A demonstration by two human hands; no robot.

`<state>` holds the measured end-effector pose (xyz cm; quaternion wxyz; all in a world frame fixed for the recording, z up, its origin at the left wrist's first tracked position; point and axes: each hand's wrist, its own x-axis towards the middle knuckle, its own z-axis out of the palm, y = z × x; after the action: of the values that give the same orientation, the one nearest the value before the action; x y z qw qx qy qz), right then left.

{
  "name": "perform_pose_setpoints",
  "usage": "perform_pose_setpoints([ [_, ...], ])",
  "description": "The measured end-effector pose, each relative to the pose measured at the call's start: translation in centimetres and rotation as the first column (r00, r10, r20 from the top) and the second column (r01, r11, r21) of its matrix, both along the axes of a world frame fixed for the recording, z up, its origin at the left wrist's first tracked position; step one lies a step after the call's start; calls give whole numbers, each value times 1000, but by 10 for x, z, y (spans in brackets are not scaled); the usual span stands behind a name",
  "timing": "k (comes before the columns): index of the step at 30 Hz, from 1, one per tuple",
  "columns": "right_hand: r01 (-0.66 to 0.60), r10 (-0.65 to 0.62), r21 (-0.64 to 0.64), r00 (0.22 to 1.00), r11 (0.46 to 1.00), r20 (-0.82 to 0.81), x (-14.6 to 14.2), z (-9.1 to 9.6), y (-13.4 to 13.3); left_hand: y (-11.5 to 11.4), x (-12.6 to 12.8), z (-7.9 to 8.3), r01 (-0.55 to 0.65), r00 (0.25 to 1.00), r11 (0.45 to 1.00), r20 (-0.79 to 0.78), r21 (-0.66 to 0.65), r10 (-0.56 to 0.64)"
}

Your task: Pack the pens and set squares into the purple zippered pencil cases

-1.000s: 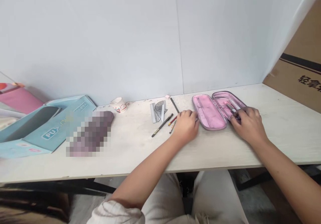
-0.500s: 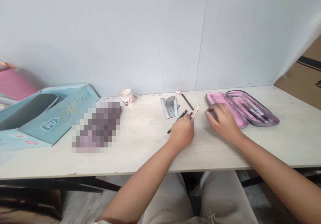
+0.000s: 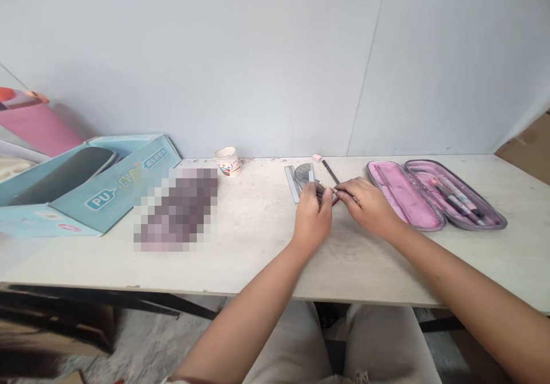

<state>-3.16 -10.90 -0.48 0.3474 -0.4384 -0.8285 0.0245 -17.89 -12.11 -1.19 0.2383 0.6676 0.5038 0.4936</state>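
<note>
Right hand shifted in to left hand, centre of frame; both closed, fingertips pinching slim pale pencil, mostly hidden. Light-blue cardboard box, cut off at left edge, reads "PU"; other lettering blurred.

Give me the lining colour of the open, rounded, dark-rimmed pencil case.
The lining is pink; it shows best in the head view.

Bright, even, diffuse light washes over the pale wall and the counter. Shadows are soft, with a faint grey one on the wall at far left; under the counter it turns dim. Coarse pixel blocks mask a purplish item at left. Wide-angle stretch smears both side edges, and detail around the fingers is soft.
</note>
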Motion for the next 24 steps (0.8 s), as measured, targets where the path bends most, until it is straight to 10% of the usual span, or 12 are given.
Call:
perform_pose_setpoints([
  [10, 197, -239, 244, 958, 950, 159, 45, -11, 7, 43, -15, 20, -88, 957, 995, -280, -39, 73],
  [19, 328, -435, 418, 879, 847, 194, 56, -5, 16, 163, -6, 33, 1, 274, 993, -956, 114, 110],
  [24, 346, -448, 392, 870, 852, 205, 57, -6, 22, 191, 17, 22, 25, 159, 997, -985, 73, 69],
])
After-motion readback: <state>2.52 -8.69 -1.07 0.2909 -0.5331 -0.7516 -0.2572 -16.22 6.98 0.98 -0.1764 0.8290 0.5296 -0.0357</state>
